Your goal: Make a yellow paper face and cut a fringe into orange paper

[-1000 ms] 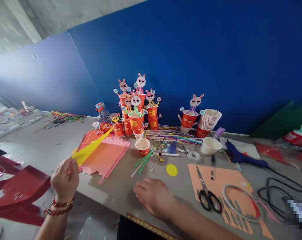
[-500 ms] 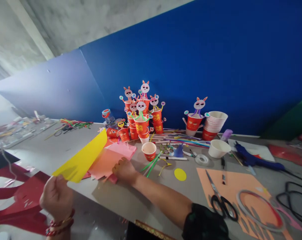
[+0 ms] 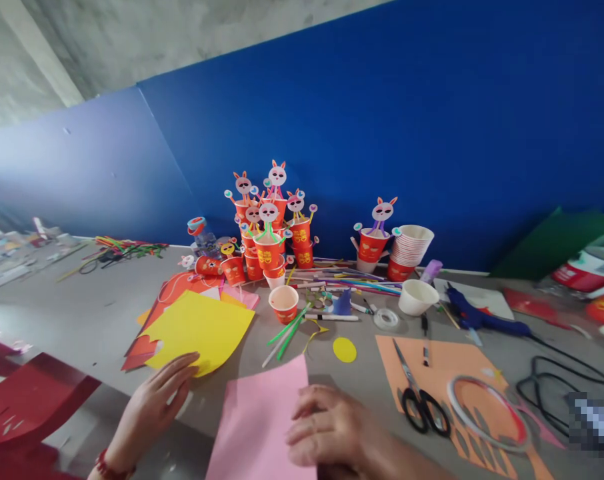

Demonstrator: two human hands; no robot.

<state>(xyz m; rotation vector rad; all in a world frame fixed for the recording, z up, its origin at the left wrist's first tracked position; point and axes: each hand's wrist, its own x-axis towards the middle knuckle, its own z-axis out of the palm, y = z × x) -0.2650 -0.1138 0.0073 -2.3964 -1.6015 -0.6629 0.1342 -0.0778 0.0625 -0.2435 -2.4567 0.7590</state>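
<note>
My left hand (image 3: 155, 407) has its fingers stretched out at the near edge of a yellow paper sheet (image 3: 202, 327) with a notched left side. Orange and red sheets (image 3: 143, 352) stick out from under it. Pink paper (image 3: 262, 413) is in my right hand (image 3: 332, 427), with the fingers curled over its right edge and the thumb hidden. Just beyond are green pipe cleaners (image 3: 291, 335) and a yellow paper oval (image 3: 345, 349).
Red paper cups with rabbit figures (image 3: 267, 250) stand stacked at the back. To the right lie black-handled scissors (image 3: 425, 403), orange paper (image 3: 462, 360), a tape roll (image 3: 385, 319), a blue glue gun (image 3: 477, 313) with its cord, and a cup stack (image 3: 412, 247).
The yellow sheet has been laid on the paper pile and my left hand no longer grips it. My right hand has brought pink paper from the pile toward me. The view has turned slightly right.
</note>
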